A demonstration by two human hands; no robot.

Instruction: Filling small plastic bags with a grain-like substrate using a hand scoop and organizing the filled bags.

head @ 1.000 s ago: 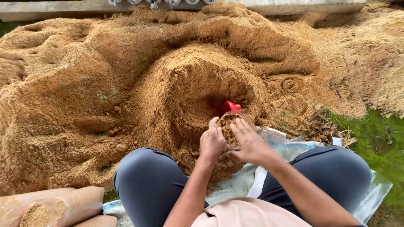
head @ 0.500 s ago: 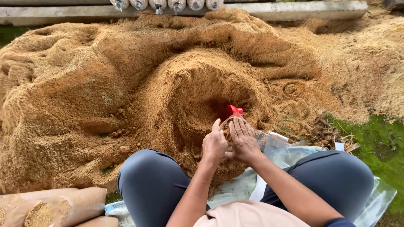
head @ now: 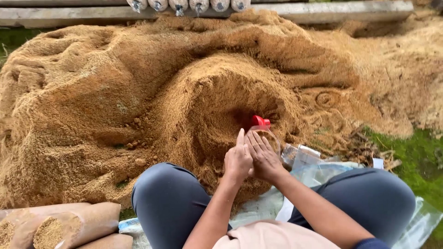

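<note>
**Both hands pressed on a filled bag at the sawdust heap**

The left hand (head: pixel 238 159) and right hand (head: pixel 264 159) meet just above the knees, at the centre of the view. Their fingers lie flat and extended over the mouth of a clear bag (head: pixel 271 138) packed with sawdust; whether either hand actually grips it cannot be told. A red scoop (head: pixel 260 121) pokes up at 12 o'clock of the hands, touching the bag. The sawdust pile (head: pixel 138 106) spreads from 9 to 3 o'clock. Spare clear bags (head: pixel 304 157) lie at 3 o'clock; filled bags (head: pixel 60 226) rest at 8 o'clock.
</note>
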